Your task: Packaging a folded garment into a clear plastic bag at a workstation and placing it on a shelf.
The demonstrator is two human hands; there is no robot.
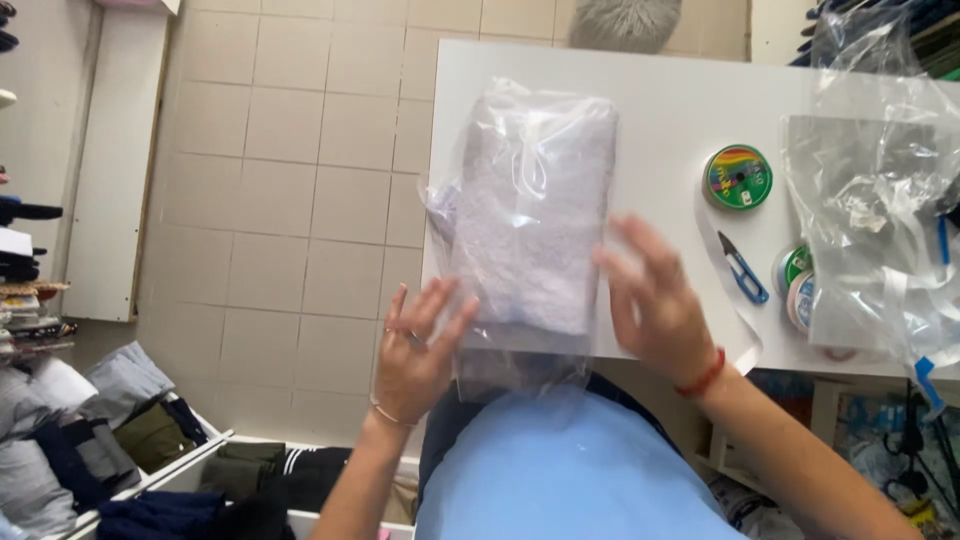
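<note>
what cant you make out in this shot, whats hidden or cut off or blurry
- Right hand: head view, motion-blurred, so finger contact with the bagged towel is unclear.
- Bag mouth: hangs past the table edge; sealed or open cannot be told.
- Grey fluffy thing: cut off by the top edge.
- Ribbon spools: half hidden under the clear plastic bags.
- Left hand: palm faces away.
</note>
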